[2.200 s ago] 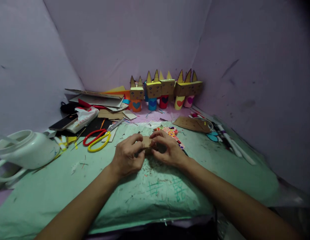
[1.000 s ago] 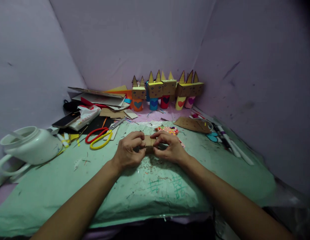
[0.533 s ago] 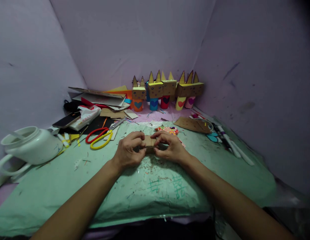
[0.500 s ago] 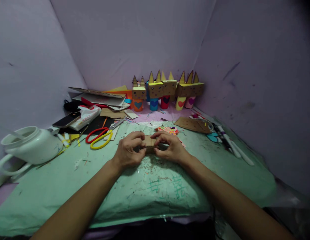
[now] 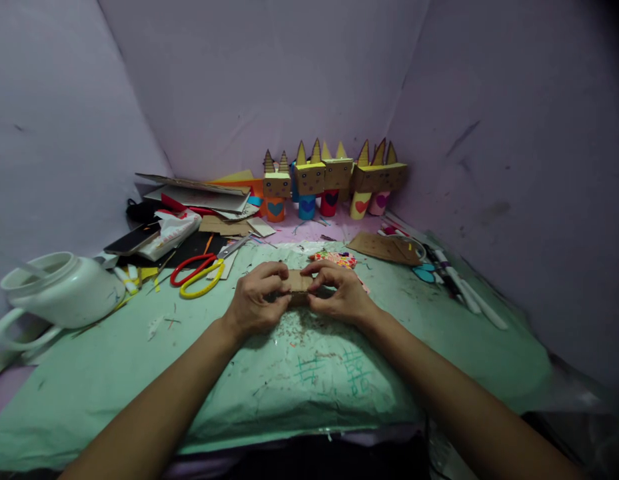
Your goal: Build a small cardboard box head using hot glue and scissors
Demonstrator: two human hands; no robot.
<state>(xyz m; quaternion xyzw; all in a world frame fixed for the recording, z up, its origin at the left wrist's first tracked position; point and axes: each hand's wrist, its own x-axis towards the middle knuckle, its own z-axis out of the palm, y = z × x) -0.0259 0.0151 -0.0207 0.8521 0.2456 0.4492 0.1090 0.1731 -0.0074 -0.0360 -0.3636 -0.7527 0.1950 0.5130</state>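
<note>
A small brown cardboard piece (image 5: 298,282) is pinched between both hands over the green mat (image 5: 139,360). My left hand (image 5: 254,300) grips its left end with curled fingers. My right hand (image 5: 339,293) holds its right end, thumb and fingers closed on it. Just behind my right hand lies a patterned, colourful paper scrap (image 5: 336,260).
Red and yellow scissors (image 5: 196,275) lie to the left. A white jug (image 5: 54,293) stands at far left beside a phone (image 5: 134,239) and stacked cardboard (image 5: 199,197). Several cardboard figures (image 5: 332,177) line the back wall. Markers (image 5: 469,290) and a cardboard sheet (image 5: 384,248) lie right.
Both hands stay on the cardboard piece, with only slight finger shifts. The view has tilted a little since the earliest frame.
</note>
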